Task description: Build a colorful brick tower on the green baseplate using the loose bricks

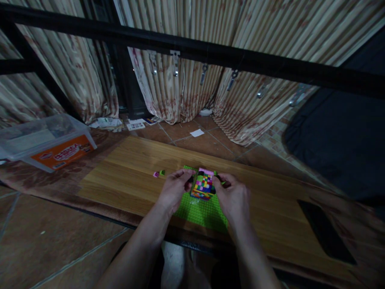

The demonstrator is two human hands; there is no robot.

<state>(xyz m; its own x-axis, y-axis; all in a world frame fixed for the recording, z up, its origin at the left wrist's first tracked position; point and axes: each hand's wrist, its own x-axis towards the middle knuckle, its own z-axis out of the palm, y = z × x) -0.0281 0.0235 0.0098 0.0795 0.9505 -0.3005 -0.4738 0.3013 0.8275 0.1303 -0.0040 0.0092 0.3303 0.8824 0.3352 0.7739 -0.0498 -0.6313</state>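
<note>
A small block-shaped model built of many-coloured toy bricks (pixel 204 182), with a pink strip along its top edge, stands over a green studded baseplate (pixel 198 210). My left hand (pixel 176 188) is closed at its left side, fingertips against a dark part there. On the other side, my right hand (pixel 234 196) grips the model, thumb on its right edge and fingers curled behind. Dark and green pieces show near the right fingertips, partly hidden. A loose pink brick (pixel 156 174) and a green brick (pixel 162 172) lie to the left on the wooden board.
The wooden board (pixel 126 172) rests on a brown cloth. A clear plastic box (pixel 18 148) with an orange label stands at the left. At the right lies a flat black object (pixel 326 230). A black metal bar (pixel 192 42) crosses in front of striped curtains (pixel 192 92).
</note>
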